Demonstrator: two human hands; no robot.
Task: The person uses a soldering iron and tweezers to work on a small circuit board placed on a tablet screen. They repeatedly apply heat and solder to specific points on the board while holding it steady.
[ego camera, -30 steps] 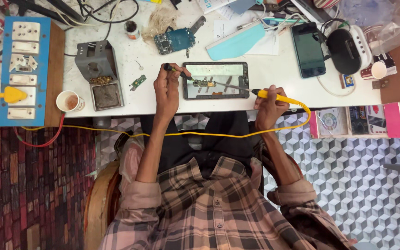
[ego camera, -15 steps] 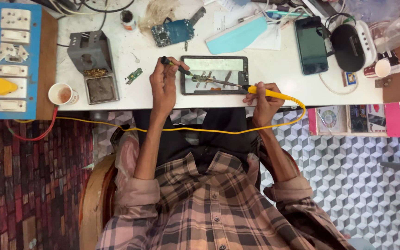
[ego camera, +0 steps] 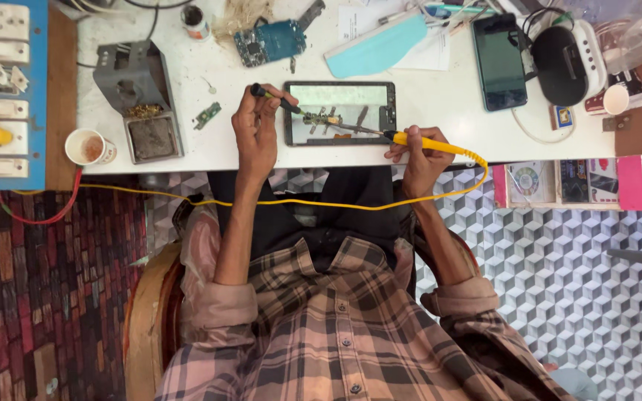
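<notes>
On the white table [ego camera: 440, 104], close to its near edge, lies an opened tablet [ego camera: 339, 113] with its inner side facing up. Both hands of the person work over it. The left hand [ego camera: 256, 130] is closed around a thin dark tool with a green grip [ego camera: 276, 99], and the tip of this tool points to the small parts in the middle of the tablet. The right hand [ego camera: 419, 154] is closed around the yellow handle of a soldering iron [ego camera: 425, 142]; its metal tip reaches to the same spot inside the tablet, so the two tips almost meet. A yellow cable [ego camera: 299, 202] runs from the iron handle, makes a curve at the right and crosses in front of the person's body to the left side.

Left of the tablet stands a grey soldering stand [ego camera: 139, 100] with a sponge tray, and a small paper cup [ego camera: 88, 147] is just beside it at the table edge. A blue circuit board [ego camera: 270, 41] lies behind the left hand. A dark phone [ego camera: 499, 61] lies to the right of the tablet, and a blue switch board [ego camera: 3, 93] is at the far left. The person wears a checked shirt [ego camera: 336, 327] with the sleeves rolled up.
</notes>
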